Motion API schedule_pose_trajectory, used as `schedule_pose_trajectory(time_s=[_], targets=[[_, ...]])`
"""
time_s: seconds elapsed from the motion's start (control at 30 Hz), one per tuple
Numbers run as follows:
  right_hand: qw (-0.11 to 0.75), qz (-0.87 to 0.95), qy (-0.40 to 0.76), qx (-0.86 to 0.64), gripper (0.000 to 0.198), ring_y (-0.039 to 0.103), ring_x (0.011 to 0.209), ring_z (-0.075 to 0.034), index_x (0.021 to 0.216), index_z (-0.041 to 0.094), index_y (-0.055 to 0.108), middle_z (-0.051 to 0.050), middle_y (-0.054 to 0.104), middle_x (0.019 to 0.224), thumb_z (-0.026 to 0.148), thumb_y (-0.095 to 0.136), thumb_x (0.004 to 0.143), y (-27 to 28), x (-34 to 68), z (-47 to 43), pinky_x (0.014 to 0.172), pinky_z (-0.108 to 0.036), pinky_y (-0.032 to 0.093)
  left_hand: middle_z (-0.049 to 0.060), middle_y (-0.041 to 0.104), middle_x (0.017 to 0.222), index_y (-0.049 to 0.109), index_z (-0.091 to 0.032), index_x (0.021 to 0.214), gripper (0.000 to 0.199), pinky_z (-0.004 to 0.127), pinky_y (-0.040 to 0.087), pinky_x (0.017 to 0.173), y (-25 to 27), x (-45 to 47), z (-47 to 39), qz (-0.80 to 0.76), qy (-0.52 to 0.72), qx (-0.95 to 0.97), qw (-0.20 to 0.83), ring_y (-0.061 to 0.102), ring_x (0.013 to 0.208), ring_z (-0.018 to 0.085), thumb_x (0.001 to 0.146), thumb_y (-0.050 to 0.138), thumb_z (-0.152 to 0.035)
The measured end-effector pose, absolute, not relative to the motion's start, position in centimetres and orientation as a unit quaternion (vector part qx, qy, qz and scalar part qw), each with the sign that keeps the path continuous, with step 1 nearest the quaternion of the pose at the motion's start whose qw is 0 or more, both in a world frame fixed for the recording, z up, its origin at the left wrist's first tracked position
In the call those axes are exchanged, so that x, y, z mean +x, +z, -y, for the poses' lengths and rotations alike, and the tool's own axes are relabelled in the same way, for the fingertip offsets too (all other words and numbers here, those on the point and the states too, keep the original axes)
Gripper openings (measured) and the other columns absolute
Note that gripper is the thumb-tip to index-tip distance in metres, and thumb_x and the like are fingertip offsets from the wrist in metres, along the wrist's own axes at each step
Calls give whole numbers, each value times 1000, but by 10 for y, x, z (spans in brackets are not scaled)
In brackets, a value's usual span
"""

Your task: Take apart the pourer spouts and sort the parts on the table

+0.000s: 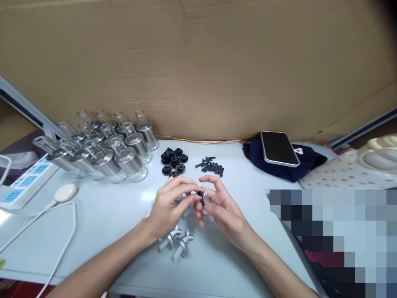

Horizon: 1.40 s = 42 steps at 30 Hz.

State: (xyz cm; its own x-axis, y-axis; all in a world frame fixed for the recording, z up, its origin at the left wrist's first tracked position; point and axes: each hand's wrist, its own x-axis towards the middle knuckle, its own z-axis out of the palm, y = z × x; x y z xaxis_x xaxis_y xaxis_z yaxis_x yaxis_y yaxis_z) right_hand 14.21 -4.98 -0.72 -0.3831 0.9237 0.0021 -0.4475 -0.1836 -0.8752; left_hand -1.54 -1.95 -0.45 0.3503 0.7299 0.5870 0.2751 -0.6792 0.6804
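My left hand [169, 203] and my right hand [221, 209] meet over the middle of the white table [108, 215]. Between the fingertips of both hands is a small silver metal fitting [201, 198] with a black piece at its tip. Two more silver fittings [176, 242] lie on the table just below my left wrist. Beyond my hands sit a pile of black rubber rings [173, 160] and a small heap of black pins [212, 166].
Several glass bottles with silver collars [105, 145] stand at the back left. A power strip [26, 182] and a white cabled puck [65, 192] lie at the far left. A phone [277, 148] rests on dark cloth [305, 167] at the right. Cardboard [198, 62] walls the back.
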Motion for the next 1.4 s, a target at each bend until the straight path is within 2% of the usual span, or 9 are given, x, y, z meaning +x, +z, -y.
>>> schedule_pose_trajectory(time_s=[0.2,0.43,0.97,1.2,1.4], targets=[[473,428,717,-282,40,51,60,-12,110,26,36,4,53,74,31,61,79,-7,143,49,52,-25,41,7,68,87,68,-19,95,14,29,48,68,-3,-16,20,-302,466,802,222,63,77,16,87,57,-17],[467,439,710,-292,41,48,59,-11,110,26,35,4,52,73,31,61,79,-5,144,50,52,-25,38,5,67,86,65,-18,95,14,29,44,69,0,-16,20,-284,467,823,151,61,75,14,85,58,-11],[462,518,633,-342,40,41,61,-9,112,27,35,4,52,81,37,61,83,-4,145,53,58,-24,34,5,67,87,63,-16,94,10,27,43,65,2,-17,18,-251,460,843,122,60,74,13,87,56,-13],[466,510,627,-360,29,38,57,-9,105,27,38,7,47,68,39,56,86,-10,140,50,51,-21,30,5,68,87,63,-18,98,14,27,43,63,0,-16,20,-242,458,846,125,60,74,13,90,52,-14],[472,508,632,-346,24,39,55,-9,101,24,39,9,44,61,32,55,84,-8,141,51,52,-22,35,5,67,86,62,-16,96,12,27,43,63,-1,-15,21,-231,464,847,119,60,72,12,89,53,-14]])
